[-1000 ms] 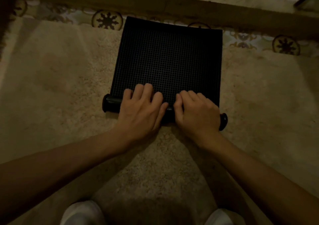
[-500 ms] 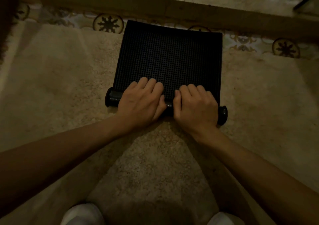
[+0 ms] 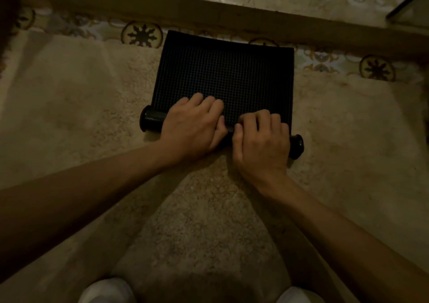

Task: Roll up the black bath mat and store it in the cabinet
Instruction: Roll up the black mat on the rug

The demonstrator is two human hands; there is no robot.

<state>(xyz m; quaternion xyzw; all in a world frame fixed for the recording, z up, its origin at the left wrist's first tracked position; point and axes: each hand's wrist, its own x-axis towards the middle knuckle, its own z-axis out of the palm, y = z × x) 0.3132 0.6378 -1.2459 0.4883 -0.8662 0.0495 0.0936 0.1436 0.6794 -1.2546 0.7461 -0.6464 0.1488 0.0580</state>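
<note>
The black bath mat (image 3: 227, 72) with a grid surface lies on a beige rug, its near end wound into a tight roll. The roll's ends stick out at the left (image 3: 149, 121) and at the right (image 3: 296, 146). My left hand (image 3: 193, 128) and my right hand (image 3: 261, 140) sit side by side on top of the roll, fingers curled over it onto the flat part. The roll's middle is hidden under my hands. No cabinet is in sight.
The beige rug (image 3: 81, 116) covers most of the floor. Patterned tiles (image 3: 141, 34) and a raised brown step (image 3: 232, 17) run along the far side. A dark-framed glass panel (image 3: 411, 3) stands at the top right. My white-clad knees (image 3: 106, 290) show at the bottom.
Both hands have pushed the roll forward, away from me. The roll has grown thicker and the flat part of the mat is shorter.
</note>
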